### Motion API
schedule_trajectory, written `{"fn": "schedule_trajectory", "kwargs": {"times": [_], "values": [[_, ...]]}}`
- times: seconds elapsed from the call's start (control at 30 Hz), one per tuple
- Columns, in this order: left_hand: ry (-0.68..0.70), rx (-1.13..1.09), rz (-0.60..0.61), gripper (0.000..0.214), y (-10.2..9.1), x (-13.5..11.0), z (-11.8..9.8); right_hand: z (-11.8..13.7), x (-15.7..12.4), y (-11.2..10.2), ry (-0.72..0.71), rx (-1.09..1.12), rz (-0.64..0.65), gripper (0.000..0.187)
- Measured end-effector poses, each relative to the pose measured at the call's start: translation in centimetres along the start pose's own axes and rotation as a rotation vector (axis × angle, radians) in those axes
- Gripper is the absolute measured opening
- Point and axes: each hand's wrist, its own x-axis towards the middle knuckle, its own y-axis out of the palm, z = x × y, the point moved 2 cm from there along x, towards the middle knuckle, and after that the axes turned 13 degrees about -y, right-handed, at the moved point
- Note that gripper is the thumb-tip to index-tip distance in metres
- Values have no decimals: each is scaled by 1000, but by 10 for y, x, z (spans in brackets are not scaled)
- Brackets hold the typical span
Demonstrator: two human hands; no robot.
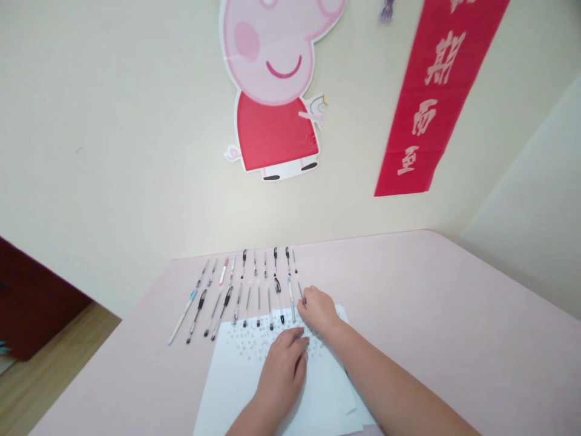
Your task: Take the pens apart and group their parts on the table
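Observation:
My right hand (318,307) reaches to the right end of the front row, with its fingers closed on a slim grey pen (300,289). Just left of that pen lies a white pen with a light blue end (291,297). My left hand (285,362) rests on a stack of white paper (236,393), fingers loosely bent and apart, holding nothing I can see. Small dark specks or marks (252,346) are scattered over the paper's upper part; I cannot tell which. A black-capped pen (279,300) lies above my left hand, its lower end over the paper.
Two rows of pens lie side by side on the pink tabletop (431,315), including a red-and-white pen (224,271) in the back row and a white and blue pen (182,318) at front left. Behind stands a wall with a pig cutout (278,133) and a red banner (426,115).

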Motion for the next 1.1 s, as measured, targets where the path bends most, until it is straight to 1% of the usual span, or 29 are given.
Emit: {"fn": "schedule_trajectory", "kwargs": {"times": [0.13, 0.27, 0.33, 0.43, 0.5, 0.6, 0.7, 0.83, 0.93, 1.03, 1.1], "values": [[-2, -6, 2, 30, 0, 0, 1, -3, -1, -1, 21, 38, -58, 18], [-21, -55, 7, 30, 2, -1, 4, -12, -9, -5, 54, 145, -149, 16], [-41, -120, -4, 30, 3, -1, 6, -15, -16, -7, 38, 218, -201, 15], [-90, -278, -28, 30, 3, 3, 6, -14, -26, -10, -26, 359, -260, 14], [-170, -424, -5, 30, 2, 12, 5, -12, -31, -10, -60, 450, -282, 15], [-367, -670, 59, 33, 1, 36, 1, -9, -34, -9, -73, 522, -304, 17], [-507, -859, -6, 37, 3, 63, -7, -10, -35, -9, -83, 541, -320, 20], [-596, -1187, -42, 41, 16, 92, -22, -15, -33, -8, -113, 575, -320, 20], [-655, -1408, -122, 36, 26, 106, -27, -18, -32, -6, -136, 611, -320, 15], [-642, -1486, -167, 31, 29, 112, -27, -17, -32, -7, -174, 653, -310, 13], [-628, -1501, -180, 32, 29, 113, -23, -17, -32, -8, -194, 683, -314, 19]]}}
